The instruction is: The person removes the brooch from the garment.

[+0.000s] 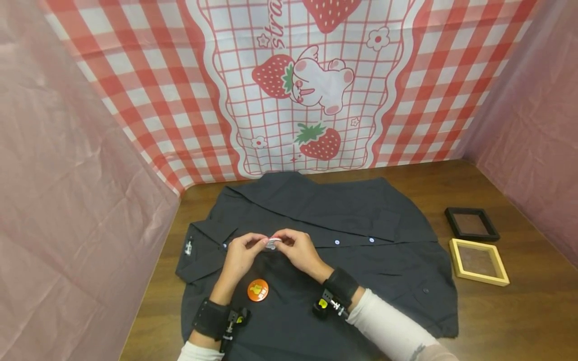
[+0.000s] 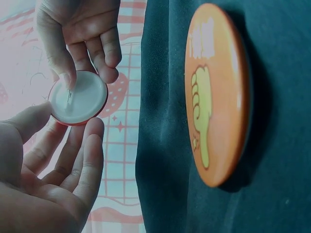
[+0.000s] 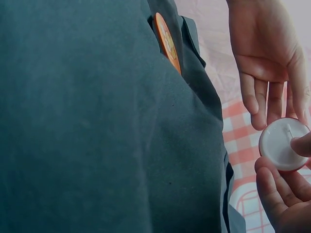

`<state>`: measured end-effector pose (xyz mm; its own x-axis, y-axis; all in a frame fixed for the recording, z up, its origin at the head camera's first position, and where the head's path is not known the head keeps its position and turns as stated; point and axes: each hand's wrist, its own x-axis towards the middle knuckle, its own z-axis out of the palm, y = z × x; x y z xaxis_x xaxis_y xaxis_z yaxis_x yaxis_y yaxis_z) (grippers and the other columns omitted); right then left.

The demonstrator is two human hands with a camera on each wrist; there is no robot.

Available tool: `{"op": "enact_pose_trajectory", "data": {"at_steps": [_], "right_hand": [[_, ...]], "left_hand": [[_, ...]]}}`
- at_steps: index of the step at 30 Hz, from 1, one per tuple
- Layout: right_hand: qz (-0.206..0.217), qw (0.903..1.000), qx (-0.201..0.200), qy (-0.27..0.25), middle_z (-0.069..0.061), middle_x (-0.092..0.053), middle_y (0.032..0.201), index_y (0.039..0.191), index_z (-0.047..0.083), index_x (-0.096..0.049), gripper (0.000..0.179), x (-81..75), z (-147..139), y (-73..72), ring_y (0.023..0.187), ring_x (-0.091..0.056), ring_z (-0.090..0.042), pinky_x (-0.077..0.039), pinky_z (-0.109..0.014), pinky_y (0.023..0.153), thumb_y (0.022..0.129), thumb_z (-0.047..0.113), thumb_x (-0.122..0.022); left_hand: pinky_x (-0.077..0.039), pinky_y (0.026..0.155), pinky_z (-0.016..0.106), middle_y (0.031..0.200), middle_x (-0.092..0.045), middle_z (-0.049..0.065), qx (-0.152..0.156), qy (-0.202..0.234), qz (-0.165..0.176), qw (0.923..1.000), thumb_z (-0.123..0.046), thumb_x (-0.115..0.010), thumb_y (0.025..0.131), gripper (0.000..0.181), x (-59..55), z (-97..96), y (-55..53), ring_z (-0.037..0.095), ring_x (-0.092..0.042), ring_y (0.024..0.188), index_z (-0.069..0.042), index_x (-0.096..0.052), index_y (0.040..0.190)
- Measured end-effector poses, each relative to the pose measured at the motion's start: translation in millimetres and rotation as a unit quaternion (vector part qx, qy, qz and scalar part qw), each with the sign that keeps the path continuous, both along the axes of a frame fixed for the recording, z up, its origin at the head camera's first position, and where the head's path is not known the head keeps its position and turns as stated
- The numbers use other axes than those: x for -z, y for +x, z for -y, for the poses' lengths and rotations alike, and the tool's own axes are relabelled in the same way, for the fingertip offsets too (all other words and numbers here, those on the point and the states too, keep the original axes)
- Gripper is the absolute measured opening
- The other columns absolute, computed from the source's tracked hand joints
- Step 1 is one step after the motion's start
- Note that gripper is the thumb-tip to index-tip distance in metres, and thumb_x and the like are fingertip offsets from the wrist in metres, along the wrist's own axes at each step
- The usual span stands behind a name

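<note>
A round pin badge with a white back and a red rim is held between both hands above a dark shirt. My left hand pinches its edge between thumb and fingers. My right hand holds the opposite side, the thumb pressing by the pin on the back, as the right wrist view shows on the badge. The badge's front is turned away. Below the hands, an orange badge with a yellow thumbs-up hand sits on the shirt front.
The shirt lies spread sideways over the wooden table, its collar at the left. At the right are a black frame and a yellow frame. A red-and-white checked cloth hangs behind, with pink cloth at the sides.
</note>
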<state>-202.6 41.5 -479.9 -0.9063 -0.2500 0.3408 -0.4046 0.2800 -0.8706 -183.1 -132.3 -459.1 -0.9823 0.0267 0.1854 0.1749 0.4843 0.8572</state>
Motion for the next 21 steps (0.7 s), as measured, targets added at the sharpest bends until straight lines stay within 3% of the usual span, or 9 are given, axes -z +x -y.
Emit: {"op": "enact_pose_trajectory", "data": {"at_steps": [4, 13, 21], "right_hand": [[-0.006, 1.0, -0.004, 0.004, -0.01, -0.074, 0.09, 0.095, 0.005, -0.073, 0.009, 1.9, -0.9, -0.1, 0.073, -0.064, -0.01, -0.053, -0.018, 0.067, 0.086, 0.004, -0.071], [-0.029, 0.9995, -0.005, 0.01, -0.009, -0.074, 0.09, 0.094, 0.006, -0.073, 0.009, 4.7, -2.7, -1.6, 0.076, -0.067, -0.013, -0.055, -0.02, 0.069, 0.085, 0.005, -0.072], [-0.02, 0.9996, -0.017, 0.013, -0.009, -0.073, 0.091, 0.095, 0.006, -0.073, 0.009, 2.4, -6.3, -0.6, 0.077, -0.066, -0.012, -0.054, -0.019, 0.069, 0.086, 0.006, -0.071]], "left_hand": [[-0.059, 0.077, 0.034, 0.093, -0.075, 0.012, 0.003, -0.003, 0.003, 1.0, -0.019, -0.071, 0.089, 0.018, 0.0, 0.2, 0.9, 0.021, -0.071, 0.082, -0.003, -0.075, 0.098], [-0.056, 0.079, 0.026, 0.094, -0.074, 0.01, 0.005, 0.0, -0.025, 0.9997, -0.018, -0.074, 0.086, 0.016, 2.2, -0.6, 2.6, 0.023, -0.069, 0.088, -0.005, -0.076, 0.096], [-0.057, 0.077, 0.024, 0.094, -0.073, 0.01, 0.009, 0.004, -0.033, 0.9994, -0.017, -0.075, 0.085, 0.015, 2.9, -2.3, 2.5, 0.022, -0.07, 0.087, -0.005, -0.076, 0.096]]}}
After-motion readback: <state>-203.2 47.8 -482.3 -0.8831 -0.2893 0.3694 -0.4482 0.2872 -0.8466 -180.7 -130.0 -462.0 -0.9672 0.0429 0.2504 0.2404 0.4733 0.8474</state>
